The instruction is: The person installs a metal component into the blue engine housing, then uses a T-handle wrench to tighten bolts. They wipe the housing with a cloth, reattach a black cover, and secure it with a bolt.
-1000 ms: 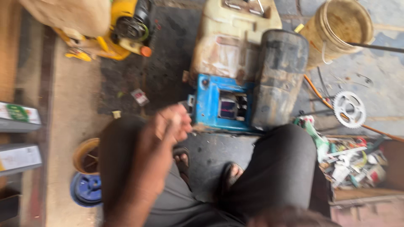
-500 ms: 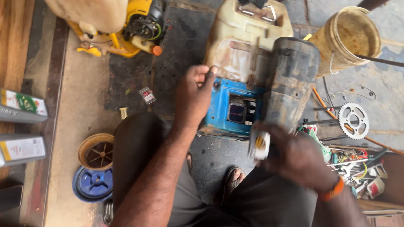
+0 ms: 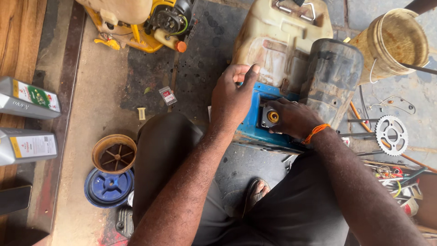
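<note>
A blue engine block stands on the floor between my knees, with a dirty cream fuel tank on top and a dark cylinder at its right. My left hand rests on the block's upper left edge, fingers bent over it. My right hand reaches in from the right and holds a small round part with a yellow centre against the grey opening in the block's face. An orange thread circles my right wrist.
A yellow engine machine lies at the top left. Two grey oil cans lie on the left. A brown round cover and a blue one sit by my left knee. A bucket, a sprocket and loose tools are right.
My left hand went from mid-air to the block's upper edge. My right hand came into view with a small round part and brought it to the opening in the block's face.
</note>
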